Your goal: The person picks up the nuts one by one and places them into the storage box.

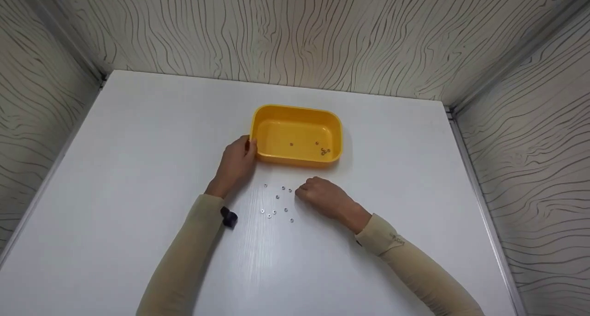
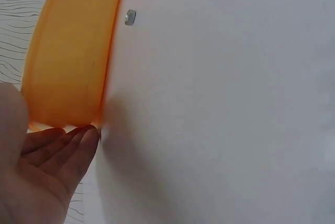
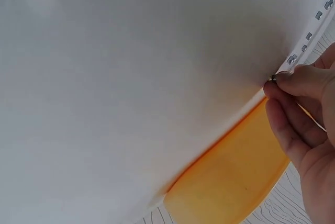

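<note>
A yellow plastic bin (image 1: 299,160) stands on the white table with several small metal nuts (image 1: 323,151) inside, mostly near its right end. My left hand (image 1: 237,161) holds the bin at its left end, fingers against the outer wall and thumb near the rim. In the left wrist view those fingertips (image 2: 90,132) meet the bottom of the end wall. In front of the bin, my right hand (image 1: 325,197) pinches a small nut (image 3: 273,78) between thumb and index finger, close over the table. More loose nuts (image 1: 277,197) lie scattered on the table between my hands.
The white table (image 1: 392,141) is bordered by wood-grain patterned walls (image 1: 286,35) at the back and both sides. A dark device (image 1: 229,218) sits at my left wrist, beside the sleeve cuff.
</note>
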`<state>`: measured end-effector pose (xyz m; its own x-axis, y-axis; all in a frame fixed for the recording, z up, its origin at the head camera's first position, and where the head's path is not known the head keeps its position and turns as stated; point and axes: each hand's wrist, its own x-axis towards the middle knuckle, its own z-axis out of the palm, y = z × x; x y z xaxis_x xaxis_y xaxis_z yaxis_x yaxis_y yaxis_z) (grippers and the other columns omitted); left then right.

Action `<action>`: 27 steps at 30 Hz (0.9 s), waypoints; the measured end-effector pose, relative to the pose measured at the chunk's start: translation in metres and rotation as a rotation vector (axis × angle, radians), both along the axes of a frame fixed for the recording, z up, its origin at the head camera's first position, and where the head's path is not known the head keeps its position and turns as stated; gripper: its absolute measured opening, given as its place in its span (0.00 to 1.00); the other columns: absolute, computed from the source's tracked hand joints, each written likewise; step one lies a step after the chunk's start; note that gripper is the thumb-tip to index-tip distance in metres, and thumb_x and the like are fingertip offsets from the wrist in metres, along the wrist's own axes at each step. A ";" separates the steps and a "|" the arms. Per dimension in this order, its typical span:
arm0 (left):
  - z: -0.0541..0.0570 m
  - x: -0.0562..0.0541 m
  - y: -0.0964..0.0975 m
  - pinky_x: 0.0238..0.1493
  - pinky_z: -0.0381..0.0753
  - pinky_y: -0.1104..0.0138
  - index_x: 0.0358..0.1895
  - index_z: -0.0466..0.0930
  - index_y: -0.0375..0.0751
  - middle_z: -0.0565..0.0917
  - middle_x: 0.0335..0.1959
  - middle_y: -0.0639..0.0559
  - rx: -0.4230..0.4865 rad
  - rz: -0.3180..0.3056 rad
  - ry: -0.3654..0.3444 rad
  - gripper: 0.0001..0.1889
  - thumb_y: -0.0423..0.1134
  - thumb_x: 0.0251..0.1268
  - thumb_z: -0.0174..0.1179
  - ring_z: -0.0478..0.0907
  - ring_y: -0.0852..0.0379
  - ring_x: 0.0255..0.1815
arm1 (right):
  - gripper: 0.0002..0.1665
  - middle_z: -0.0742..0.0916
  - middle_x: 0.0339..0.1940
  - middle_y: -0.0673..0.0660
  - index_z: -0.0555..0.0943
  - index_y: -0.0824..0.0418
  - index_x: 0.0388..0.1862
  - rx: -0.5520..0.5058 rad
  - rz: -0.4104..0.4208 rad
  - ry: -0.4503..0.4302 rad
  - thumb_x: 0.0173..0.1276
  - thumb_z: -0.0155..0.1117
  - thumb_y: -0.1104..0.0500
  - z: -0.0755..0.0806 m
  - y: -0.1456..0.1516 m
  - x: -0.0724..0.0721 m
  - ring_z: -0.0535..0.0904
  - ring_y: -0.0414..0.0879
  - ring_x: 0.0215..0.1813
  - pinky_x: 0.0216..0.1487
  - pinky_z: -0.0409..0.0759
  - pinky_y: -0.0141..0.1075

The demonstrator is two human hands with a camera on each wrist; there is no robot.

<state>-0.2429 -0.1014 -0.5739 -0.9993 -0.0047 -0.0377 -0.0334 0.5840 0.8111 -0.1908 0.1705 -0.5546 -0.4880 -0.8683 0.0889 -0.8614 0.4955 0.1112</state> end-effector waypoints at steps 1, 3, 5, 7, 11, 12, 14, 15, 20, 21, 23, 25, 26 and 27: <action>0.000 0.000 0.000 0.71 0.79 0.52 0.70 0.74 0.37 0.85 0.60 0.45 0.000 -0.001 -0.003 0.26 0.52 0.86 0.45 0.81 0.49 0.60 | 0.11 0.94 0.38 0.50 0.88 0.60 0.43 0.013 0.000 0.005 0.63 0.73 0.70 0.000 0.000 0.000 0.87 0.45 0.38 0.48 0.87 0.35; 0.001 0.000 0.000 0.71 0.79 0.52 0.70 0.74 0.37 0.85 0.61 0.45 0.002 -0.001 -0.006 0.26 0.53 0.86 0.45 0.81 0.49 0.60 | 0.11 0.94 0.39 0.51 0.88 0.61 0.45 0.044 0.006 0.021 0.64 0.74 0.69 0.001 0.000 0.001 0.88 0.45 0.39 0.49 0.88 0.35; 0.001 0.000 0.000 0.71 0.79 0.52 0.70 0.74 0.38 0.84 0.60 0.45 0.004 0.000 -0.008 0.26 0.53 0.86 0.45 0.81 0.49 0.59 | 0.13 0.94 0.40 0.52 0.89 0.61 0.46 0.077 0.020 0.045 0.63 0.75 0.69 0.003 0.000 0.003 0.89 0.45 0.40 0.50 0.88 0.35; 0.001 0.000 0.000 0.71 0.79 0.52 0.70 0.74 0.38 0.84 0.60 0.45 0.004 0.003 -0.006 0.26 0.53 0.86 0.45 0.81 0.49 0.59 | 0.13 0.93 0.41 0.52 0.89 0.61 0.47 0.109 0.036 0.067 0.63 0.75 0.68 0.003 -0.001 0.003 0.89 0.45 0.41 0.51 0.88 0.35; 0.000 -0.001 0.000 0.72 0.78 0.52 0.71 0.74 0.38 0.84 0.61 0.45 0.011 0.002 -0.011 0.26 0.53 0.86 0.45 0.81 0.49 0.61 | 0.14 0.93 0.43 0.52 0.88 0.60 0.48 0.140 0.049 0.076 0.64 0.75 0.68 0.005 0.000 0.004 0.89 0.45 0.44 0.53 0.88 0.36; 0.000 -0.001 0.000 0.72 0.78 0.52 0.71 0.73 0.38 0.84 0.62 0.45 0.013 0.000 -0.014 0.26 0.53 0.86 0.45 0.81 0.49 0.61 | 0.14 0.93 0.43 0.52 0.88 0.60 0.48 0.142 0.045 0.072 0.64 0.76 0.68 0.006 0.001 0.004 0.89 0.45 0.44 0.53 0.88 0.36; 0.000 -0.001 0.000 0.72 0.78 0.52 0.71 0.73 0.38 0.84 0.62 0.45 0.014 -0.003 -0.021 0.26 0.53 0.86 0.44 0.80 0.49 0.62 | 0.15 0.93 0.44 0.52 0.88 0.61 0.49 0.133 0.035 0.063 0.63 0.76 0.68 0.008 0.002 0.004 0.89 0.45 0.45 0.53 0.88 0.36; 0.000 -0.001 0.000 0.73 0.77 0.52 0.71 0.73 0.38 0.84 0.62 0.45 0.012 0.000 -0.024 0.26 0.53 0.86 0.44 0.80 0.49 0.62 | 0.15 0.93 0.44 0.52 0.88 0.61 0.49 0.125 0.029 0.056 0.63 0.76 0.69 0.009 0.003 0.003 0.89 0.45 0.45 0.53 0.88 0.36; 0.000 0.000 0.000 0.73 0.77 0.51 0.71 0.74 0.38 0.84 0.63 0.44 0.009 0.005 -0.023 0.26 0.52 0.85 0.45 0.80 0.48 0.62 | 0.17 0.94 0.45 0.54 0.89 0.62 0.52 0.021 -0.021 -0.036 0.64 0.74 0.69 0.016 0.009 -0.001 0.91 0.46 0.46 0.54 0.88 0.36; 0.000 0.000 0.000 0.73 0.77 0.51 0.71 0.74 0.38 0.84 0.63 0.44 0.009 0.006 -0.022 0.26 0.52 0.85 0.46 0.80 0.48 0.62 | 0.17 0.94 0.45 0.54 0.89 0.62 0.52 -0.022 -0.035 -0.078 0.64 0.74 0.70 0.018 0.010 -0.002 0.91 0.46 0.46 0.53 0.89 0.37; 0.000 0.000 0.000 0.73 0.77 0.51 0.71 0.74 0.37 0.84 0.62 0.44 0.008 0.003 -0.019 0.26 0.51 0.85 0.46 0.80 0.48 0.61 | 0.17 0.95 0.45 0.55 0.90 0.62 0.52 -0.113 -0.061 -0.155 0.64 0.74 0.71 0.023 0.013 -0.005 0.92 0.46 0.46 0.52 0.89 0.37; 0.000 0.000 0.001 0.72 0.78 0.52 0.71 0.74 0.38 0.84 0.61 0.44 0.003 0.006 -0.017 0.25 0.52 0.85 0.46 0.80 0.49 0.59 | 0.17 0.95 0.43 0.56 0.91 0.63 0.50 -0.205 -0.075 -0.215 0.63 0.72 0.74 0.028 0.015 -0.009 0.92 0.46 0.44 0.50 0.90 0.37; 0.000 0.000 0.001 0.71 0.79 0.52 0.70 0.74 0.37 0.84 0.60 0.44 0.001 0.009 -0.015 0.25 0.51 0.85 0.46 0.80 0.49 0.58 | 0.17 0.95 0.42 0.56 0.91 0.63 0.49 -0.247 -0.078 -0.238 0.63 0.71 0.75 0.031 0.016 -0.011 0.92 0.46 0.44 0.49 0.90 0.37; 0.000 0.000 0.001 0.70 0.80 0.52 0.70 0.74 0.37 0.85 0.59 0.44 -0.001 0.011 -0.015 0.25 0.51 0.85 0.46 0.80 0.49 0.56 | 0.17 0.95 0.41 0.56 0.91 0.64 0.48 -0.281 -0.081 -0.256 0.63 0.70 0.76 0.034 0.017 -0.013 0.92 0.46 0.42 0.47 0.90 0.37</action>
<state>-0.2424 -0.1007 -0.5736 -0.9985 -0.0158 -0.0526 -0.0519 0.5844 0.8098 -0.2040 0.1879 -0.5208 -0.5916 -0.7848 0.1848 -0.8003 0.5440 -0.2521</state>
